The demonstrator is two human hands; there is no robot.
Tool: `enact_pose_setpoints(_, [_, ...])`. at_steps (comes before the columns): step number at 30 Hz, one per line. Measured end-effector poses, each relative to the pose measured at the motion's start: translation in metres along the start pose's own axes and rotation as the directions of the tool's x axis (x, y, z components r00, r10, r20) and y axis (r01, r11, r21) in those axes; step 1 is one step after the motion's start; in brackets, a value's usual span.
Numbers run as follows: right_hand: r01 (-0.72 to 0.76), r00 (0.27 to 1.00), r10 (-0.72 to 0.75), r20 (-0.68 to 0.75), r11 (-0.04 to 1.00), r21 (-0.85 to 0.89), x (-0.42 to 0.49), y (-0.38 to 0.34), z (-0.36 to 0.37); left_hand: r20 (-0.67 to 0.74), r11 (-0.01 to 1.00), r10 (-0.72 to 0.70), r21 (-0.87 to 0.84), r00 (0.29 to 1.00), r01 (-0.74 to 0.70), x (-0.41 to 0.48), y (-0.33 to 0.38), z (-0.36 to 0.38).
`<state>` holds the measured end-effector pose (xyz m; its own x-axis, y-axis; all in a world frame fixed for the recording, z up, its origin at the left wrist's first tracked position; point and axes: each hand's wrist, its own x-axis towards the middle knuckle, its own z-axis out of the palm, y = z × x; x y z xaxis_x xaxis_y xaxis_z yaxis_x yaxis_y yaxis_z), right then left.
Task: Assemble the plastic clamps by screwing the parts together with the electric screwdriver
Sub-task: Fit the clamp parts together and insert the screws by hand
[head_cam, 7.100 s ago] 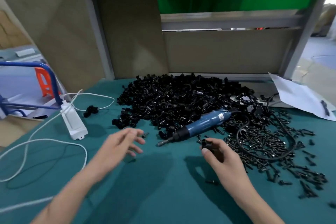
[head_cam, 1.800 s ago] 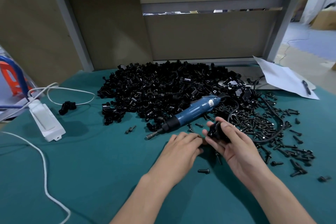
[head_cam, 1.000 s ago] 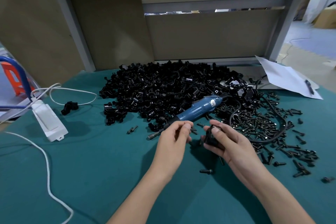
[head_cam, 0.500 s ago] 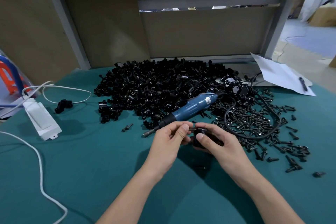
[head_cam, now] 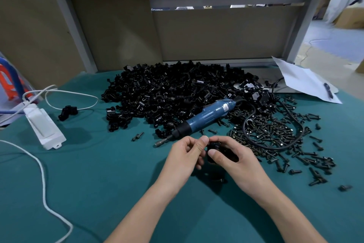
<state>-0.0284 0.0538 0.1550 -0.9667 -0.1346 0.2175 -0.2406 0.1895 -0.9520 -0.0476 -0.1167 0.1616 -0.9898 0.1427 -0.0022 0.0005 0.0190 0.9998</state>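
My right hand [head_cam: 234,156] grips a black plastic clamp [head_cam: 214,147] above the green table [head_cam: 98,183]. My left hand [head_cam: 187,154] meets it from the left, thumb and forefinger pinched at the clamp's top; the screw between them is hidden. The blue electric screwdriver [head_cam: 204,117] lies untouched just beyond my hands, bit pointing left. A big heap of black clamp parts [head_cam: 169,93] fills the back of the table. Loose black screws [head_cam: 275,136] spread to the right.
A white power adapter [head_cam: 44,126] and its white cable [head_cam: 45,193] lie at the left, with one clamp [head_cam: 68,112] nearby. Two stray screws [head_cam: 137,136] sit left of the screwdriver. The screwdriver's black cord [head_cam: 295,140] loops over the screws. A paper sheet [head_cam: 303,81] lies back right.
My left hand picked a screw off the table near the screwdriver and brought it to the clamp in my right hand. Both hands have closed together.
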Motion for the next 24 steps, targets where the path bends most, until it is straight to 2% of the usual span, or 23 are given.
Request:
enact_pose_setpoints(12, [-0.006,1.0,0.006,-0.004,1.0,-0.006,-0.001,-0.001,-0.0026,0.02,0.996,0.082,0.032,0.996,-0.083,0.0014,-0.0015,-0.0021])
enact_pose_setpoints(18, [-0.003,1.0,0.002,-0.025,1.0,-0.015,-0.0003,-0.0031,-0.0021,0.064,0.999,0.027,-0.043,0.998,-0.025,0.0021,0.0013,-0.0034])
enact_pose_setpoints(24, [0.002,1.0,-0.002,0.011,0.999,-0.037,-0.0015,-0.004,-0.0025,0.092,0.997,-0.041,0.07,0.995,0.035,0.003,-0.0014,-0.0079])
